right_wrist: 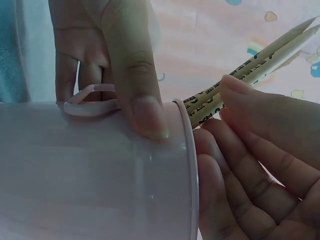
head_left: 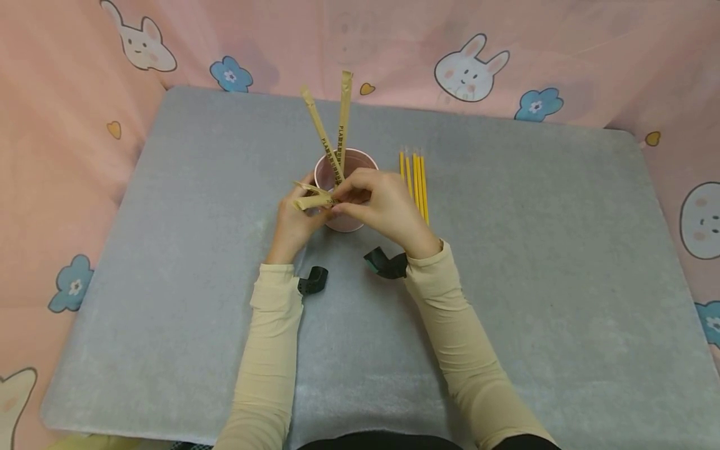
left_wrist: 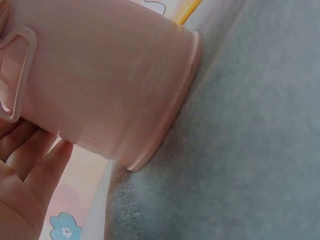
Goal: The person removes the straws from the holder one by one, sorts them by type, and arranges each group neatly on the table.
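Observation:
A pink cup (head_left: pixel 365 164) with a handle (right_wrist: pixel 92 107) stands on the table. My left hand (head_left: pixel 292 226) holds it, the thumb pressing its outer wall near the rim and other fingers by the handle. Several paper-wrapped straws with printed lettering are in the cup. Two straws (head_left: pixel 344 106) lean toward the far side; others (head_left: pixel 310 202) tilt left over the rim. My right hand (head_left: pixel 388 203) reaches over the near rim, thumb and finger pinching a wrapped straw (right_wrist: pixel 240 77). Its fingertips hide part of the straws, and the lower ends are not visible.
Several slim yellow sticks (head_left: pixel 417 181) lie side by side right of the cup. Black wrist cameras (head_left: pixel 313 281) hang over the grey table (head_left: pixel 540 262). A pink printed curtain (head_left: pixel 394 50) borders the far edge and both sides.

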Demonstrator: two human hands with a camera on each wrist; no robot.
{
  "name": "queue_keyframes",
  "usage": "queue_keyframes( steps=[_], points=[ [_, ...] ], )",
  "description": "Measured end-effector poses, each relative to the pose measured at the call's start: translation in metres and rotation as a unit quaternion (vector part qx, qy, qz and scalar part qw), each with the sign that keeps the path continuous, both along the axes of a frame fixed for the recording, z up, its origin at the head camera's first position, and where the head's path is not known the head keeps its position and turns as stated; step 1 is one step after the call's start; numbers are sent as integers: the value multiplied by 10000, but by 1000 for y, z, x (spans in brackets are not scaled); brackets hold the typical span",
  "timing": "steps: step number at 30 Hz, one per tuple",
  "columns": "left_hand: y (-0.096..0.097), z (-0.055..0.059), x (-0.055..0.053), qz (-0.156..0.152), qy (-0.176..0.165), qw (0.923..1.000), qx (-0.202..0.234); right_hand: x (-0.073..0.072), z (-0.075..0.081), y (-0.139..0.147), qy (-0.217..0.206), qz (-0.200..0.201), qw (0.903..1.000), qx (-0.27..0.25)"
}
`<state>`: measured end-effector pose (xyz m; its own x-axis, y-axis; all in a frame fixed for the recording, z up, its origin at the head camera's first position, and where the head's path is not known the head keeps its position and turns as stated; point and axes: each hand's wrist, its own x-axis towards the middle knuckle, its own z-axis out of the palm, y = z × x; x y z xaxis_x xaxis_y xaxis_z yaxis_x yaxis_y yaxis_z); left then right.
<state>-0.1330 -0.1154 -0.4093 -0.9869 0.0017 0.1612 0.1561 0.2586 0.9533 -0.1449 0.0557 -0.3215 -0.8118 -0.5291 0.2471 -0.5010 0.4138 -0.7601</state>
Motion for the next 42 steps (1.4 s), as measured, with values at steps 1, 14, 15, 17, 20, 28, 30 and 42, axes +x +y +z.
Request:
queue_keyframes(
  steps=[1,14,15,17,20,28,30,42],
  points=[
    [0,0,0,0,-17,10000,-28,0,0,-1,63,15,10000,33],
    [1,0,2,-21,-110,9999,122,-1,-6,1,419,75,9991,-75],
    [1,0,1,-50,-97,9998,157,-1,-6,2,454,82,9988,-133],
    [1,0,1,-81,-83,9998,190,-1,-6,5,488,98,9983,-300],
    [2,3,2,-118,-35,9997,198,-2,-6,10,559,124,9966,-589],
    [5,25,11,-159,15,9992,358,-3,-4,20,356,81,9907,-1314],
    [4,17,7,-180,49,9987,468,-4,-4,22,351,48,9887,-1460],
    [2,1,1,-146,36,9988,473,-3,2,40,17,-367,9728,-2285]
  ],
)
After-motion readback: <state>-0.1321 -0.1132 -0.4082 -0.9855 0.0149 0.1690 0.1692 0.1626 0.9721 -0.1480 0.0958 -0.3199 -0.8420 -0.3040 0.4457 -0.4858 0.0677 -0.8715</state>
